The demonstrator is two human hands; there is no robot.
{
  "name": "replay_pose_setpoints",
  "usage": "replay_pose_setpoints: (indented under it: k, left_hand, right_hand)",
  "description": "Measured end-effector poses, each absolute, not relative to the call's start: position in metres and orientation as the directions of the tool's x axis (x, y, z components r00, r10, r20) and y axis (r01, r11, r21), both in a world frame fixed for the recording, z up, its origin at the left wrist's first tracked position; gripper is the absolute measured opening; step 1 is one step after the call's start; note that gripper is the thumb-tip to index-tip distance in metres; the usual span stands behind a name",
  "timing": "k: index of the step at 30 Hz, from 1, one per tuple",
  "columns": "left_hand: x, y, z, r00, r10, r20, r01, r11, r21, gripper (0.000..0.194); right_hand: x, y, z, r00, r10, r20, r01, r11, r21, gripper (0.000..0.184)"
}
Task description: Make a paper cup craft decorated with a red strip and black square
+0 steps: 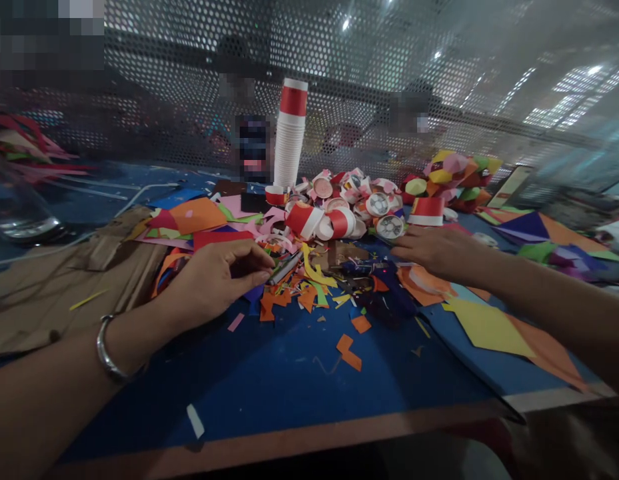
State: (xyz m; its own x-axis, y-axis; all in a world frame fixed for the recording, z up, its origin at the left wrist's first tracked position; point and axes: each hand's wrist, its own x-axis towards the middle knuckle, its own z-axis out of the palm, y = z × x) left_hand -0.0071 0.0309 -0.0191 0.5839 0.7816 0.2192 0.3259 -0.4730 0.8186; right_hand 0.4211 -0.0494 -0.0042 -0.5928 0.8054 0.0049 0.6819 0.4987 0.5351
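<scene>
1. Across the blue table, head view: red-and-white paper cups heap far-centre, cut paper scraps nearer.
2. My left hand curls narrowly beside a slim pale object; I cannot tell whether I pinch it.
3. My right hand hovers right of the heap, grip hidden.
4. I seem to be reaching among materials; lifting any cup calls for light fingers.
</scene>
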Motion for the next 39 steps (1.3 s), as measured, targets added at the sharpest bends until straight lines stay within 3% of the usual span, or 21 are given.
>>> replay_pose_setpoints:
  k: [6, 12, 17, 20, 25, 28, 34, 39]
  left_hand:
    - [-0.007, 0.032, -0.019, 0.589, 0.764, 0.263, 0.346, -0.533, 0.772, 0.012]
    - [-0.009, 0.032, -0.017, 0.568, 0.765, 0.303, 0.367, -0.565, 0.739, 0.013]
    - [-0.011, 0.037, -0.013, 0.371, 0.778, 0.508, 0.295, -0.617, 0.73, 0.014]
    - [-0.012, 0.04, -0.011, 0.279, 0.78, 0.56, 0.288, -0.624, 0.726, 0.012]
    - [-0.014, 0.042, -0.01, 0.252, 0.775, 0.58, 0.269, -0.632, 0.727, 0.01]
    - [-0.016, 0.043, -0.01, 0.218, 0.77, 0.599, 0.258, -0.638, 0.726, 0.011]
    - [-0.021, 0.048, -0.009, 0.202, 0.78, 0.592, 0.259, -0.625, 0.736, 0.01]
    - [-0.021, 0.049, -0.005, 0.192, 0.817, 0.544, 0.274, -0.577, 0.77, 0.012]
  right_hand:
    - [0.415, -0.028, -0.005, -0.633, 0.77, -0.083, 0.625, 0.571, 0.533, 0.028]
    - [0.413, -0.037, 0.002, -0.623, 0.782, -0.008, 0.656, 0.528, 0.539, 0.037]
    - [0.391, -0.06, 0.017, -0.645, 0.762, 0.056, 0.67, 0.529, 0.521, 0.022]
    - [0.358, -0.072, 0.028, -0.664, 0.746, 0.055, 0.659, 0.549, 0.514, 0.022]
    - [0.322, -0.069, 0.041, -0.736, 0.67, 0.099, 0.581, 0.55, 0.6, 0.022]
    - [0.336, -0.053, 0.036, -0.696, 0.718, 0.006, 0.556, 0.534, 0.637, 0.03]
    - [0.378, -0.026, 0.005, -0.653, 0.754, -0.078, 0.601, 0.578, 0.551, 0.028]
    - [0.373, -0.032, 0.008, -0.635, 0.773, 0.015, 0.679, 0.548, 0.489, 0.025]
